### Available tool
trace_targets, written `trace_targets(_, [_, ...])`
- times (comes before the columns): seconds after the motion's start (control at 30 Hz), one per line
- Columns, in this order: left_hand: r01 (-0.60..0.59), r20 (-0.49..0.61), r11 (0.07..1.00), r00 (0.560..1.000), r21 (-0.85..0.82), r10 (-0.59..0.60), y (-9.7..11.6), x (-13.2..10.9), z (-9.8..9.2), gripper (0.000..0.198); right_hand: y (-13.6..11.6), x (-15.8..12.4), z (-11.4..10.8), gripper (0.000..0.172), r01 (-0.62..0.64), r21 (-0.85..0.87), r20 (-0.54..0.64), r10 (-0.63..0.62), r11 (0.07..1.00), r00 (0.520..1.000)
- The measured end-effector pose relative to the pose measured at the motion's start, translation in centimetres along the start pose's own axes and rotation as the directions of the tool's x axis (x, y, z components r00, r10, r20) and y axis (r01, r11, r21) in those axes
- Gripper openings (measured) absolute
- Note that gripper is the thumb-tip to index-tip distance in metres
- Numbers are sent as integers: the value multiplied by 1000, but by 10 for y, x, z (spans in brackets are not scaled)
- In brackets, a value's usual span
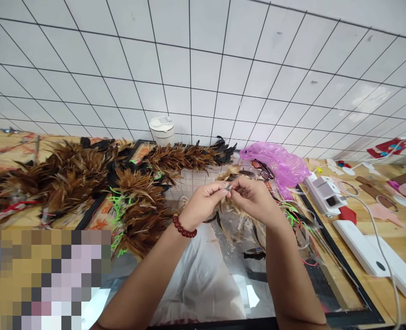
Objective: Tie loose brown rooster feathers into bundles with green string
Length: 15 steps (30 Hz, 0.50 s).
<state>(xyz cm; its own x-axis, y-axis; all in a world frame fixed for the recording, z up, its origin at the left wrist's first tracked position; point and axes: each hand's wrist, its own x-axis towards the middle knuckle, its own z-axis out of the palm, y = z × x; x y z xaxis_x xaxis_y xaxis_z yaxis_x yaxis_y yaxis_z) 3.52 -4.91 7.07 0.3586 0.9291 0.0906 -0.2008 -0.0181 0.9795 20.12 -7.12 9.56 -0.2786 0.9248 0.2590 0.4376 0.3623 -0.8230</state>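
Observation:
My left hand (206, 201), with a dark red bead bracelet (185, 228) on its wrist, is closed in a pinch. Close against it, my right hand (253, 197) is pinching too. Between the fingertips of both hands is a small greyish thing (228, 187), too small to make out. Below and around the hands, loose pale feathers (235, 224) lie on a glass panel with a dark frame (371, 314). Bundles of brown feathers (141, 192), some tied with bright green string (117, 220), are heaped to the left.
Behind the hands lie a pink plastic bag (278, 160), glasses (265, 170) and a white lidded container (162, 129) by the tiled wall. On the wooden table at right are a white device (323, 195), white flat boxes (361, 247) and a cable (381, 247). The lower left is blurred out.

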Motion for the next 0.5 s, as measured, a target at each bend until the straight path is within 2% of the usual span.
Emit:
trace_targets(0.1, [6,-80,995,997,100,2,-3,2,-2,21,-5,-2,-5,11,12,-5,0,-12,1000,1000])
trace_targets(0.17, [25,-94,997,995,75,-18,-3,2,-2,22,-6,-3,-7,20,8,22,-13,-8,1000,1000])
trace_targets(0.27, [29,-92,999,995,42,-25,-3,2,-1,22,-4,-2,-11,20,-9,79,-46,13,997,999])
trace_targets(0.37, [48,-118,998,992,39,-44,-5,4,-2,22,4,-1,-18,17,-18,120,-240,47,993,970])
trace_targets(0.43, [63,-153,997,987,35,-57,-6,4,-3,21,11,-1,-25,18,-61,89,-409,92,994,908])
trace_targets(0.5, [41,-191,999,981,18,-37,-5,4,-3,18,17,-2,-32,21,-131,9,-500,118,991,858])
